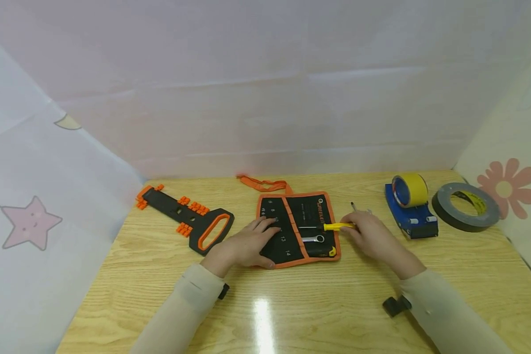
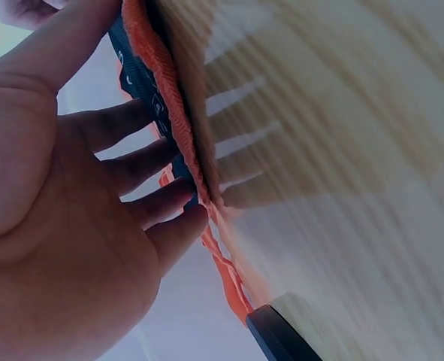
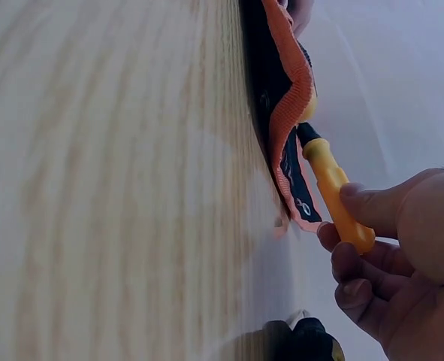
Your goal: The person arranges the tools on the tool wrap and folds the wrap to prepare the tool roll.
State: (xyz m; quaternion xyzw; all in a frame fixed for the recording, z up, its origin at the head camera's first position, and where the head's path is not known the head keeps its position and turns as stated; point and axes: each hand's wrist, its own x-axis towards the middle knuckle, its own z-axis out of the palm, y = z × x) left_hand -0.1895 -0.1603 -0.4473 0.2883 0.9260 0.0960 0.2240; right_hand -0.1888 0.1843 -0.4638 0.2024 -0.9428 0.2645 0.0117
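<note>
A black tool roll with orange trim [image 1: 297,212] lies unrolled at the table's middle, its pockets numbered. My left hand [image 1: 248,243] lies flat on its left half, fingers spread and straight [image 2: 131,162]. My right hand [image 1: 368,231] pinches the yellow handle of a small tool [image 1: 339,226] whose metal shaft lies over the roll's right half; in the right wrist view thumb and fingers hold that yellow handle [image 3: 334,192] beside the roll's orange edge [image 3: 289,113]. A silver ring spanner [image 1: 314,239] sits in a pocket just below.
A black and orange spanner rack [image 1: 190,216] lies at the left. A blue tape dispenser with a yellow roll [image 1: 409,204] and a dark tape roll [image 1: 465,206] stand at the right. A small metal tool [image 1: 356,207] lies behind my right hand. Cloth walls surround the table.
</note>
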